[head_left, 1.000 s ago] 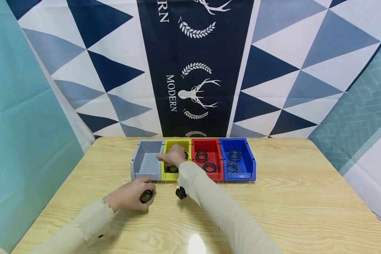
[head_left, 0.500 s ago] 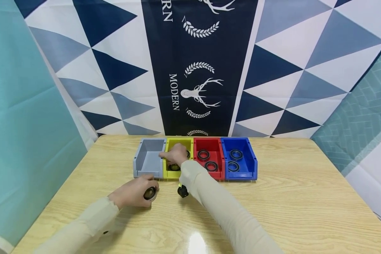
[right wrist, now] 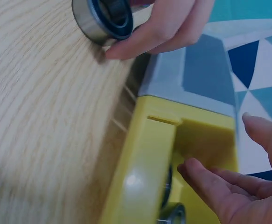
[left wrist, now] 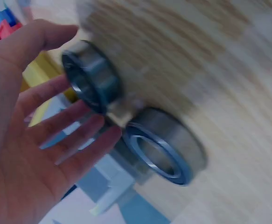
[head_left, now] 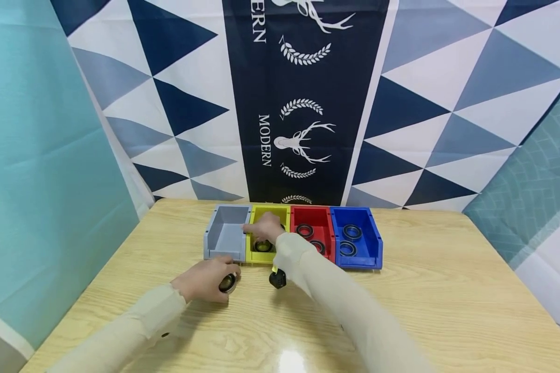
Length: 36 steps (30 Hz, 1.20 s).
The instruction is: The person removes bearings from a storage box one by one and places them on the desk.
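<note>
In front of the grey bin [head_left: 231, 237], my left hand [head_left: 207, 280] pinches a ball bearing [head_left: 227, 282] between thumb and fingers, just over the table. The left wrist view shows this bearing [left wrist: 91, 77] tilted, with a second bearing [left wrist: 166, 144] close by the little fingertip; the hand hides that one from the head camera. My right hand [head_left: 265, 228] reaches into the yellow bin [head_left: 256, 257]. Seen from the right wrist, its fingers [right wrist: 210, 179] and thumb are apart with nothing between them, above bearings [right wrist: 173, 214] lying at the bin's front wall.
To the right stand a red bin [head_left: 310, 215] and a blue bin [head_left: 350, 215], each with two bearings inside; the right sleeve partly covers the red one. The bins form one row on the wooden table [head_left: 424, 280], in front of a patterned cloth [head_left: 303, 103].
The head view has shifted, so the bins and hands appear slightly further right. Relative to the bins, both hands keep nearly the same places.
</note>
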Motion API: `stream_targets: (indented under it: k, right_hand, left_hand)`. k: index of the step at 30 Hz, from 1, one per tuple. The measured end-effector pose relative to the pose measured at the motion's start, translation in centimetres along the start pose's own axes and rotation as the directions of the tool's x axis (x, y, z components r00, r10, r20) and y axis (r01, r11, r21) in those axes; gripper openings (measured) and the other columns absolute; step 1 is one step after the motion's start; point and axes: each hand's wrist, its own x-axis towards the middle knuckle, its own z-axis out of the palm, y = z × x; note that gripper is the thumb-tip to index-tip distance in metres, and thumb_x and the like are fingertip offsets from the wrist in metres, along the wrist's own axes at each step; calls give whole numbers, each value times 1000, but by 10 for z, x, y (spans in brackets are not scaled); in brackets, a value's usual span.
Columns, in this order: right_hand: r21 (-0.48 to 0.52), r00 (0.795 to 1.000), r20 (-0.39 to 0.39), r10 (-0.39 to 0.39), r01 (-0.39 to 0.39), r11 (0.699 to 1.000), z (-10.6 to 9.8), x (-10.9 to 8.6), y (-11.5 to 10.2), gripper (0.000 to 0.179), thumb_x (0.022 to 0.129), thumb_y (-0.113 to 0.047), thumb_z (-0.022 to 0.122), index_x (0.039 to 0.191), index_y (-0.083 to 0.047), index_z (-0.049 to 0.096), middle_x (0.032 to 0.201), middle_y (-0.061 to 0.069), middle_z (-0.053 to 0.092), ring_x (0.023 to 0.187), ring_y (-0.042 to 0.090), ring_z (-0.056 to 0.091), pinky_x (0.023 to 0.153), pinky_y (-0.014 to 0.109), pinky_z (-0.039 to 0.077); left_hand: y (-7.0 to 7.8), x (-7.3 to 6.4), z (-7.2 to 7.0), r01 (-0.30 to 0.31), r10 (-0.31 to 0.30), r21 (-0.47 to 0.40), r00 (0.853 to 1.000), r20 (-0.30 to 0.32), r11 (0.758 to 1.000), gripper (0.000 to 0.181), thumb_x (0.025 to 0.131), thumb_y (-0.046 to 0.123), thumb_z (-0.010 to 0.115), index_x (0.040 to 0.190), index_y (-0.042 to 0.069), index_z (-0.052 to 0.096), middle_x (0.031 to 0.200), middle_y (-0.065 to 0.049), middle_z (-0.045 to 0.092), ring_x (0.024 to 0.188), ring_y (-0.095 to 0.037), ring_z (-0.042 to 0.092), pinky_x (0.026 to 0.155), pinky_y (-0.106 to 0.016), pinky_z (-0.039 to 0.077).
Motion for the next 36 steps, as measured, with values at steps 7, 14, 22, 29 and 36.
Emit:
stream_targets:
  k: [7,14,22,29,36]
  right_hand:
    - [-102,995,91,-51,60,993,-40,-15,-2,39,83,-37,73,60,-10,57,59,-3,48,73,17,62,75,30,53]
    - [-200,975,35,-222,224,954,-74,-24,7,48,82,-34,74,121,-6,67,126,10,65,116,24,60,98,36,51]
    - [-232,963,-90,-256,230,945,-80,-24,28,62,79,-32,78,130,-3,58,130,15,62,115,28,60,97,38,51]
    - [-232,985,-132,-116,83,969,-72,-16,45,37,76,-39,80,81,-6,64,62,3,53,60,16,52,53,22,39]
    - [-219,990,-138,-33,2,976,-68,-11,45,46,76,-36,79,56,-12,46,49,-2,36,49,14,40,48,22,31]
  left_hand:
    - [18,13,-25,41,-41,1,996,82,999,55,70,30,80,119,11,61,111,-5,63,92,-17,59,78,-36,53]
    - [28,32,-49,92,-90,0,979,182,996,53,75,30,76,122,11,62,114,-6,65,94,-18,61,81,-41,52]
    - [26,49,-59,-14,10,66,998,60,998,52,79,32,74,123,8,62,127,-10,61,111,-26,59,90,-41,53]
    - [24,73,-66,41,-43,35,997,56,999,61,80,33,72,135,13,53,142,-7,51,132,-28,46,104,-46,46]
    - [27,92,-76,103,-102,-2,991,92,995,66,82,33,72,139,10,48,147,-11,44,136,-30,42,108,-47,42]
